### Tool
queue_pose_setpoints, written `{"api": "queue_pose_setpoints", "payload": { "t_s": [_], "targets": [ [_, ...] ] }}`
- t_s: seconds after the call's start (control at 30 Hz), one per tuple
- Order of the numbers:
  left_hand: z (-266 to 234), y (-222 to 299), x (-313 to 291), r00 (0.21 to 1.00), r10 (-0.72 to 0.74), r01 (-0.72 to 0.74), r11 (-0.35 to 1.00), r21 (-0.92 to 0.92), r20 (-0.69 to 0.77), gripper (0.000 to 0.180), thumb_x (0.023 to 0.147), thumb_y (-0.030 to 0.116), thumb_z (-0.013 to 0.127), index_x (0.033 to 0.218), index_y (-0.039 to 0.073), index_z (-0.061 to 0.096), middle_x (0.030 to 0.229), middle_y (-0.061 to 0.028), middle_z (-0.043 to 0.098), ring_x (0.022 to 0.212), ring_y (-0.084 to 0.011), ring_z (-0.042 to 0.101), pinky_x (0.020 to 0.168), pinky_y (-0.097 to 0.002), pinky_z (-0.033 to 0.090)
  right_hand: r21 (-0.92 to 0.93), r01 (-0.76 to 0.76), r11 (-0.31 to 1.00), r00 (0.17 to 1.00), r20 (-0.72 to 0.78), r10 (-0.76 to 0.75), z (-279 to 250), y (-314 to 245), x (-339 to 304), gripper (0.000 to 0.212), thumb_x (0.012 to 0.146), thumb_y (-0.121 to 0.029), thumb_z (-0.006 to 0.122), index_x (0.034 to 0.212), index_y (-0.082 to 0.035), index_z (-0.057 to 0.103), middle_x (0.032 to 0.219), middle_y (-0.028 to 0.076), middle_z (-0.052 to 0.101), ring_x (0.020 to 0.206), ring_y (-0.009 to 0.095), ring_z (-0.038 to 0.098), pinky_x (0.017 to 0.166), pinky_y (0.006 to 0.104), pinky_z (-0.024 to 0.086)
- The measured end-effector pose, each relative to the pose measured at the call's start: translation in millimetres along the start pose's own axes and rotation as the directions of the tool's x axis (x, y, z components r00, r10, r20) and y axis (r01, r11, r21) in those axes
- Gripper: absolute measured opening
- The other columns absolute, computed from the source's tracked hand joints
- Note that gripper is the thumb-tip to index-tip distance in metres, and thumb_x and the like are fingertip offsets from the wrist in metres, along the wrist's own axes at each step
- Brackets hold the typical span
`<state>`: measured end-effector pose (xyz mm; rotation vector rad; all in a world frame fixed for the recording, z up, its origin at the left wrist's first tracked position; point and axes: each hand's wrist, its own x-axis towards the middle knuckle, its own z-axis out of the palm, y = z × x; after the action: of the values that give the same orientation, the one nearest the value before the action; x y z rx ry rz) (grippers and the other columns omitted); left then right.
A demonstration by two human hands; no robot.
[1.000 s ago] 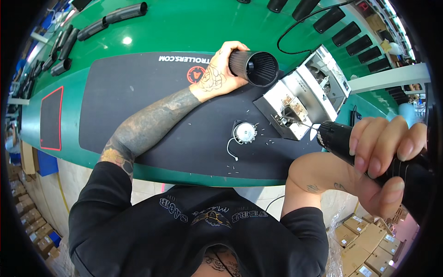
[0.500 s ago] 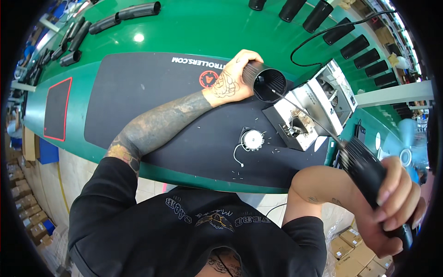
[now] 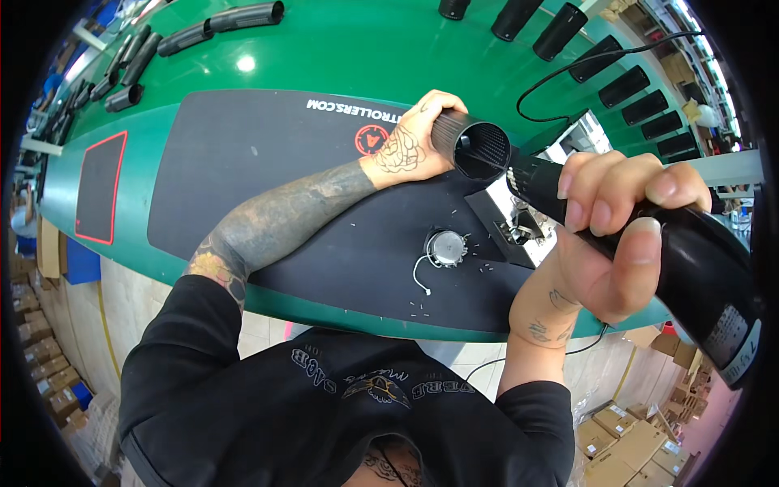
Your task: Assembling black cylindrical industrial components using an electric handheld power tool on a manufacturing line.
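Observation:
My left hand grips a black tube with a mesh end, holding it on its side over the black mat. My right hand is closed around a black electric screwdriver, raised close to the camera. Its tip points into the open mesh end of the tube. A small round metal motor with a white wire lies on the mat below the tube. Several tiny screws are scattered around it.
A metal fixture stands on the mat under the screwdriver. Several black tubes lie along the far edge of the green table, more at the upper right. A black cable crosses the table. Cardboard boxes sit on the floor.
My right hand has brought the screwdriver up from the lower right to the tube's mesh end. My left hand has kept hold of the tube in about the same place.

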<state>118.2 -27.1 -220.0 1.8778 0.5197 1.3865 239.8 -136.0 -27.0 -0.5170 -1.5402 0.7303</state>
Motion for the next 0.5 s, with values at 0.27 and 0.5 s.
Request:
{"api": "queue_pose_setpoints", "payload": {
  "t_s": [0.27, 0.5],
  "targets": [
    [-10, 6, 6, 1.000, -0.007, 0.007, 1.000, 0.018, -0.007, 0.053, 0.057, 0.001, 0.076, 0.104, 0.009, 0.052, 0.099, -0.0063, 0.055, 0.087, -0.0216, 0.055, 0.080, -0.0305, 0.046, -0.088, -0.004, 0.996, 0.995, -0.098, -0.004, 19, 3, 9, 0.020, 0.083, -0.012, 0.051, 0.101, -0.008, 0.044, 0.068, 0.004, 0.051, 0.054, 0.015, 0.047, 0.059, 0.0315, 0.041],
    [-39, 31, 38, 0.980, 0.191, -0.197, 0.957, 0.213, 0.047, 0.050, 0.059, -0.001, 0.070, 0.105, 0.008, 0.053, 0.105, -0.0076, 0.055, 0.090, -0.0241, 0.057, 0.084, -0.0328, 0.047, 0.046, 0.066, 0.997, 0.926, -0.374, -0.045, 31, -30, 16, 0.029, 0.073, 0.007, 0.048, 0.097, -0.008, 0.043, 0.065, 0.005, 0.048, 0.053, 0.015, 0.045, 0.052, 0.0303, 0.040]
  ]
}}
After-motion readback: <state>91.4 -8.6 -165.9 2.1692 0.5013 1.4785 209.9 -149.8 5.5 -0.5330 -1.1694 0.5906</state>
